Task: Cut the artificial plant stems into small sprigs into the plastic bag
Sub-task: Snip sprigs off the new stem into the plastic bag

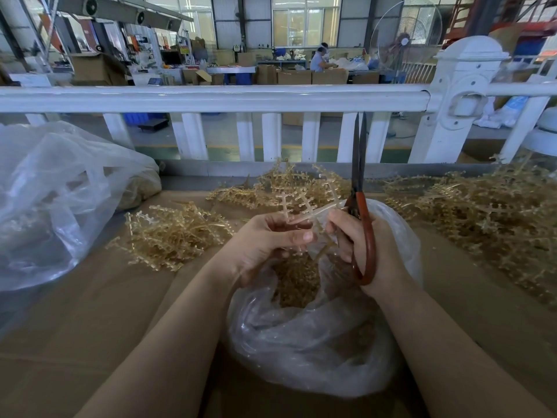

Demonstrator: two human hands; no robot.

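stem [304, 206] held over bag [316, 342] mouth

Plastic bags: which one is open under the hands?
The near plastic bag, directly below both hands, mouth open over cut sprigs. The other bag lies far left.

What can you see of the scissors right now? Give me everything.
The scissors have long, dark, narrow metal blades and reddish-brown looped handles. The blades are nearly closed and point straight up, tips level with the white railing. The right hand grips the handles, fingers curled through the loop, above the open plastic bag. A tan plastic stem, held by the left hand, reaches toward the blade base; contact is unclear.
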